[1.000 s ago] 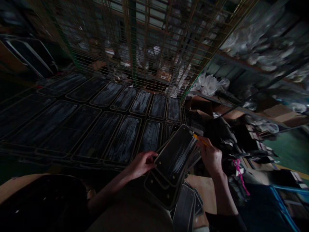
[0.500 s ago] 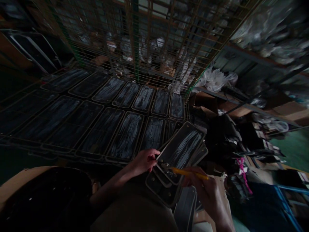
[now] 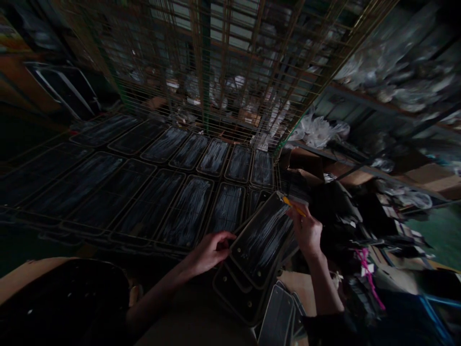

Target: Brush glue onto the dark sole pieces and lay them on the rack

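Observation:
My right hand (image 3: 309, 231) is closed round a slim yellow-handled brush (image 3: 293, 205), its tip at the far end of a dark rectangular panel (image 3: 248, 240). Streaks of whitish paste run along that panel, which has rounded corners and small holes near its near end. At the panel's near left edge, my left hand (image 3: 211, 251) grips it between thumb and fingers. More dark panels (image 3: 236, 293) lie fanned out beneath it in a tilted stack. The brush tip is small and dim.
Rows of similar streaked panels (image 3: 189, 206) lie on a wire rack to the left and ahead, with a tall wire mesh (image 3: 230, 72) behind. A dark round container (image 3: 65, 302) stands at lower left. Shelves with plastic bags (image 3: 320, 129) and cardboard boxes (image 3: 428, 168) line the right.
My right hand has moved the brush from the panel's near end up to its far end. The whitish streaks on the panel are broader. My left hand stays at the near left edge.

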